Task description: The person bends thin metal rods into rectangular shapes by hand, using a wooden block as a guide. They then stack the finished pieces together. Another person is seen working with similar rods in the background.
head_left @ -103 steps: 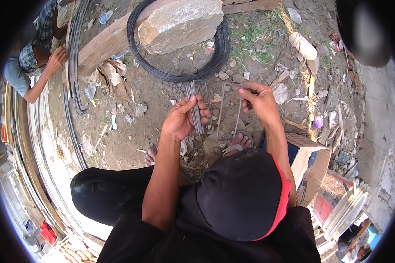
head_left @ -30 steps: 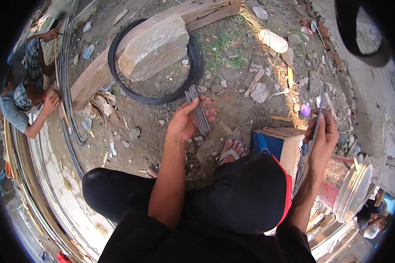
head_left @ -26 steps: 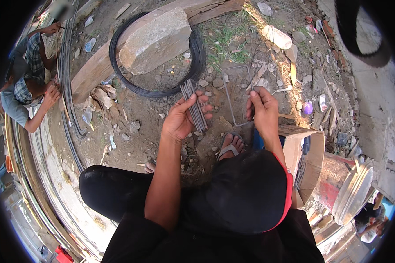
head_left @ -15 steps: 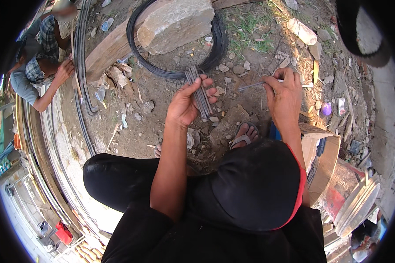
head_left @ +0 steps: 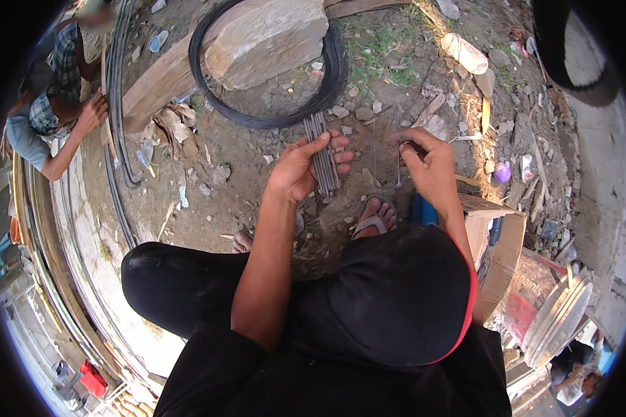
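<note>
A bundle of thin steel stirrups lies stacked across my left hand. The thumb presses on top and the fingers curl beneath, their tips showing on the right side. My right hand pinches one thin rectangular steel stirrup by its right side, between thumb and fingers. This stirrup stands apart from the bundle, a short way to its right, over the dirt. Its outline is faint against the ground.
A coil of black wire loops around a large stone ahead. Long bent bars lie left, beside a crouching person. To my right stand a cardboard box and a red bucket. Rubble and litter cover the ground.
My right hand has moved slightly left and down, and its stirrup has turned from nearly edge-on to show its rectangle. The bundle in my left hand now sits more upright.
</note>
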The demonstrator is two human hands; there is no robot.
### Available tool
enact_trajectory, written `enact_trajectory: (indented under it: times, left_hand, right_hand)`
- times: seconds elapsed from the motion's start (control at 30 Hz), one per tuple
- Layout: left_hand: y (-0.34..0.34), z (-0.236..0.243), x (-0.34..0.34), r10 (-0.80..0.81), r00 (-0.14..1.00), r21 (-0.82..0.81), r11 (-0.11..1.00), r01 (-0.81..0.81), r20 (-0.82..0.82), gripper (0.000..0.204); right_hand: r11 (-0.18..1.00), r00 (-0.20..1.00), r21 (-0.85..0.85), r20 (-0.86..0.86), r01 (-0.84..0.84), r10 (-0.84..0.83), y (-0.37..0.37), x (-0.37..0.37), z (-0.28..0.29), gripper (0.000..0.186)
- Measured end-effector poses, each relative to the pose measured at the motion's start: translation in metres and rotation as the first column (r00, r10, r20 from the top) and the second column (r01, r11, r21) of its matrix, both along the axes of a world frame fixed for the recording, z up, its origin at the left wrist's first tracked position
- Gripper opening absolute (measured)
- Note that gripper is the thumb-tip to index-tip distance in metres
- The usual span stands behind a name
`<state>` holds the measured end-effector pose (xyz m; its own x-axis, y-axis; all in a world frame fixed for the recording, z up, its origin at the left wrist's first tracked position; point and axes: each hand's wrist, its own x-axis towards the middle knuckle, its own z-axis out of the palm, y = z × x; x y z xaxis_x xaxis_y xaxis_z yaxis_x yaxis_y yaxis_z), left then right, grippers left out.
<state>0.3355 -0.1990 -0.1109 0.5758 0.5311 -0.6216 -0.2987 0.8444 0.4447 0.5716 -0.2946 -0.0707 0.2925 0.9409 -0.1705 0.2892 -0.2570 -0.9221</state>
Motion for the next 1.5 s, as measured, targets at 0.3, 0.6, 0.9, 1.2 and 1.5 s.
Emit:
enact_trajectory:
  times: [0.3, 0.6, 0.9, 1.2, 1.5]
  left_hand:
    - [0.005, -0.008, -0.006, 0.046, 0.997, -0.032, 0.998, -0.044, 0.059, 0.028]
    - [0.003, 0.018, 0.013, -0.082, 0.994, -0.037, 0.996, 0.085, 0.076, 0.031]
    - [-0.006, -0.010, 0.007, -0.010, 0.997, -0.045, 0.999, 0.006, -0.079, 0.034]
    - [0.011, -0.042, 0.016, 0.161, 0.981, -0.066, 0.984, -0.168, -0.105, 0.030]
    - [0.014, -0.012, 0.024, 0.174, 0.985, -0.137, 0.976, -0.169, 0.022, 0.025]
  right_hand:
    - [0.960, 0.923, 0.107, -0.318, 0.260, -0.215, 0.014, -0.036, 0.032, 0.025]
    - [0.993, 0.991, -0.008, -0.062, 0.116, -0.117, 0.004, -0.062, -0.058, 0.027]
    - [0.975, 0.927, 0.077, 0.302, 0.207, -0.221, -0.068, 0.012, 0.049, 0.030]
    - [0.545, 0.894, -0.720, 0.424, 0.429, -0.143, -0.331, 0.104, 0.010, 0.032]
    - [0.441, 0.797, -0.711, 0.604, 0.548, -0.017, -0.303, 0.121, 0.074, 0.020]
